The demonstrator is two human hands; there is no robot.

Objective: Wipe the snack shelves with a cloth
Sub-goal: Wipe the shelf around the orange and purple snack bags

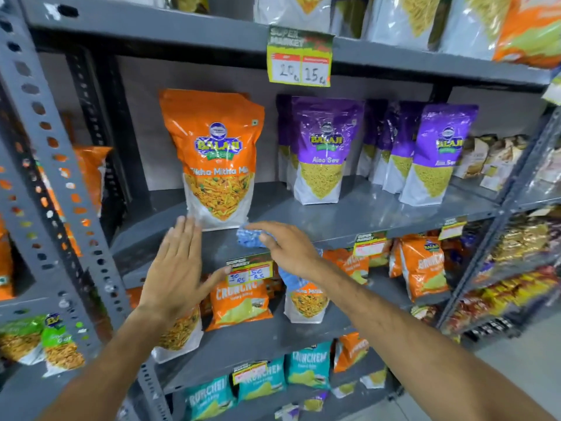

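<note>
The left hand (179,262) is spreading flat and wide, empty, fingertips reaching toward twelve o'clock at the grey shelf (349,220) edge. At its three o'clock the right hand (288,250) is gripping a blue cloth (249,238), bunched and crumpled, its long axis lying along the shelf lip. Just beyond, one orange pouch (217,159) is standing upright; farther at two o'clock, purple pouches (328,150) are standing, count uncertain.

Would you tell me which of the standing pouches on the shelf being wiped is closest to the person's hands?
The orange pouch at the shelf's front edge; the left hand nearly reaches its base. The purple pouches stand further right and further back.
</note>
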